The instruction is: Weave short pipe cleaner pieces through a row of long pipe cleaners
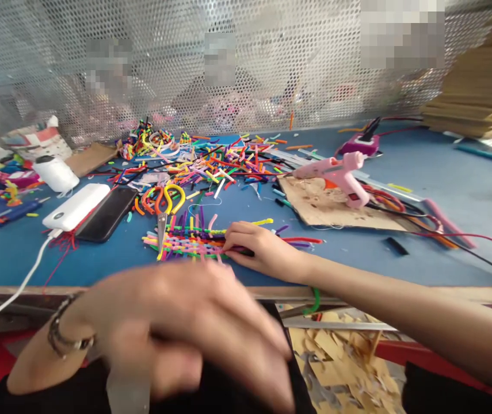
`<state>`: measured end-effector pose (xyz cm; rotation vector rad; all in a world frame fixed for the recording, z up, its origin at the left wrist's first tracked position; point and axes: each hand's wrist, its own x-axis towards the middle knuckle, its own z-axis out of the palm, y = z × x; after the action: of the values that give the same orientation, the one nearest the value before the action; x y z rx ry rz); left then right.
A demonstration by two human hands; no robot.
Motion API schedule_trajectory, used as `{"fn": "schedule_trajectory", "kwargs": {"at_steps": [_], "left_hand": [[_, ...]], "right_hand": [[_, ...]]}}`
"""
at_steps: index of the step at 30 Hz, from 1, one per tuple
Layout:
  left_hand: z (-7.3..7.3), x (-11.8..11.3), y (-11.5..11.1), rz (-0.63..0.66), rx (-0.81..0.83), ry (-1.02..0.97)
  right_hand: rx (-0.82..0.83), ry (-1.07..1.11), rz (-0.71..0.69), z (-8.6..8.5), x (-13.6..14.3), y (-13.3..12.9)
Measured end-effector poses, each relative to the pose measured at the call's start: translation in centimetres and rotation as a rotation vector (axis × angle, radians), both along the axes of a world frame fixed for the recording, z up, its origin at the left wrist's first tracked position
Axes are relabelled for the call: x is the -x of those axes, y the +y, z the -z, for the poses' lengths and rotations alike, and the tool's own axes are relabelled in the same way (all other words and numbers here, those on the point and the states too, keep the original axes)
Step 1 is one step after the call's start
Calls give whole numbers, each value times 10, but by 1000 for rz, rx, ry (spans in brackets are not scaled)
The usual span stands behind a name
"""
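Quite colourful, the woven strips [198, 246] have uneven ends.

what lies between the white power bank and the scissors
A black phone, plus a few small coloured scraps between it and the scissors; the head view shows this.

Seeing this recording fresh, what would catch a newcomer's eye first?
Probably the left hand, large and blurred in the foreground. Just beyond, the right hand holds colourful woven strips near the front edge of the table. Next come the bright loose strips, farther back, and the pink glue gun on cardboard to the right.
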<state>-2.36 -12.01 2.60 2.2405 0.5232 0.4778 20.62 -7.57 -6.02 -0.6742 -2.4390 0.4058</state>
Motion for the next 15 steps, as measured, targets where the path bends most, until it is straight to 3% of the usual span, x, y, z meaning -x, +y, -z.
{"fn": "schedule_trajectory", "kwargs": {"at_steps": [1, 2, 4, 8, 15], "left_hand": [[-4, -1, 10, -22, -58, 2], [-4, -4, 21, -121, -217, 35], [4, -10, 40, -234, -328, 190], [30, -17, 63, -77, -184, 375], [51, -14, 73, -152, -220, 521]], "right_hand": [[20, -4, -16, -1, -1, 1], [40, -7, -30, -3, -2, 2], [71, -13, -49, -7, -4, 4], [102, -39, -119, -13, -6, 10], [81, -43, -175, -11, -9, 18]]}}
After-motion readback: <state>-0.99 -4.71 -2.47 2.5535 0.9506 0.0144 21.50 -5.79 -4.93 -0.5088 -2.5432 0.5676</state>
